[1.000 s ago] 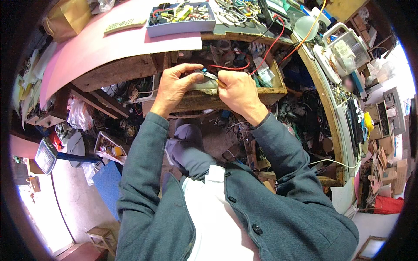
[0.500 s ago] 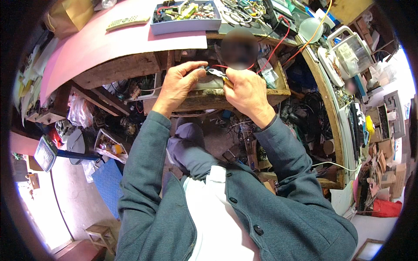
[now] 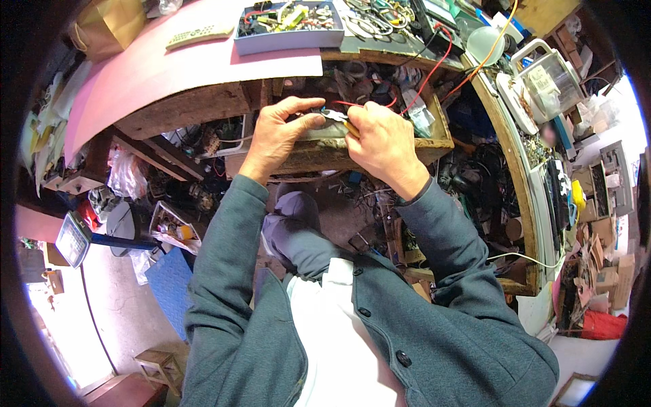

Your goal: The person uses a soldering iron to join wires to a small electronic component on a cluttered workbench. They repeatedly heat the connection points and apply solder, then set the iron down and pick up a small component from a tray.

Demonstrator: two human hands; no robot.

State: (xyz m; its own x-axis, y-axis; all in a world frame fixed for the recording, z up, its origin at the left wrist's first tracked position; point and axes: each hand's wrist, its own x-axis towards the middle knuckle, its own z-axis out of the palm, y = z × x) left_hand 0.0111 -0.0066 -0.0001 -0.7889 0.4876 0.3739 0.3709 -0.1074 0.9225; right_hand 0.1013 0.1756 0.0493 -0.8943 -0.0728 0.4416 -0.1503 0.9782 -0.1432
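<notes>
Pinching with the fingers of the left hand, thumb and forefinger just short of meeting, on a small blue-and-dark piece too tiny to make out fully. Gripping pliers with the right hand in a tight fist, back upward. Reaching forward with both arms in dark, woolly sleeves, angled inward to bring the hands close together above the front of an open drawer of rough, worn wood. Pointing the bare metal nose of the pliers leftward, beside or touching the small piece; impossible to tell which. Showing a bit of smooth yellow handle at the fist. Facing a counter with a flat pink sheet and a shallow, pale-blue box heaped with small parts.
</notes>
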